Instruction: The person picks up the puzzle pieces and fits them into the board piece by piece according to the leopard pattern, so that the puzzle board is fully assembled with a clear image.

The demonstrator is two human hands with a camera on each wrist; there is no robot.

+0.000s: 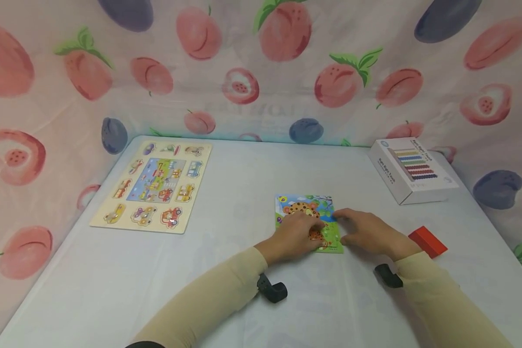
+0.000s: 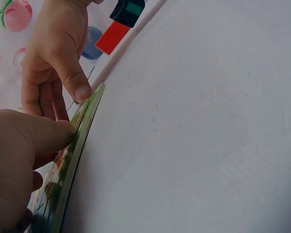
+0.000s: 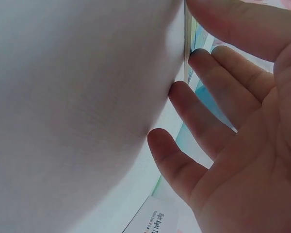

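Observation:
A small jigsaw puzzle [image 1: 336, 245] with a spotted leopard on a blue and green scene lies flat on the table. Over its middle and lower left rests my left hand [image 1: 293, 237], its bent fingers and thumb touching the surface with a gap between thumb and index finger. In the left wrist view my left thumb [image 2: 43, 133] lies over the board; some fingers are hidden. My right hand [image 1: 369, 233] is at the puzzle's right edge, thumb and fingers spread apart. Its relaxed fingers [image 3: 208, 73] reach the board's side in the right wrist view and hold nothing.
A wooden vehicle peg puzzle [image 1: 132, 181] lies at the back left. At the back right stands a white box [image 1: 413, 169] picturing coloured bars. Beside my right wrist is a red block [image 1: 428, 241]. Fruit-patterned cloth [image 1: 252, 58] rises behind the white table [image 1: 239, 193].

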